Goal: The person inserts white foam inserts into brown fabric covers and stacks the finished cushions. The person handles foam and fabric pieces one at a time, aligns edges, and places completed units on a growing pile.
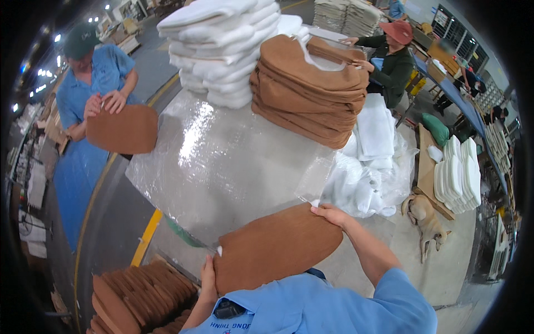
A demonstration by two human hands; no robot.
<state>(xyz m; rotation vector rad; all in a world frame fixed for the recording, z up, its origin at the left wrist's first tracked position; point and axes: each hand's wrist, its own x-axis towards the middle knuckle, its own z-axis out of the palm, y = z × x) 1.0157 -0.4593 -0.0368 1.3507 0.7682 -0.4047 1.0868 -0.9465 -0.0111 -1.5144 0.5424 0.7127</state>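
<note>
I hold a flat, rounded brown cushion (278, 247) in front of my body, above the near edge of the plastic-covered table. My left hand (208, 276) grips its left end, the fingers partly hidden behind it. At the upper right corner, my right hand (331, 215) is closed on the edge, thumb on the near side. Small white bits show beside both thumbs; whether they are padding or finger covers I cannot tell. Beyond, a tall stack of brown fabric covers (306, 92) stands next to a stack of white pads (222, 53).
Clear plastic sheeting (222, 150) covers the table. Many brown cushions (139, 295) are packed at lower left. A co-worker (94, 83) at left handles another brown cushion (122, 129); a second person (386, 67) touches the brown stack. White padding (370, 178) and a dog (425, 220) are at right.
</note>
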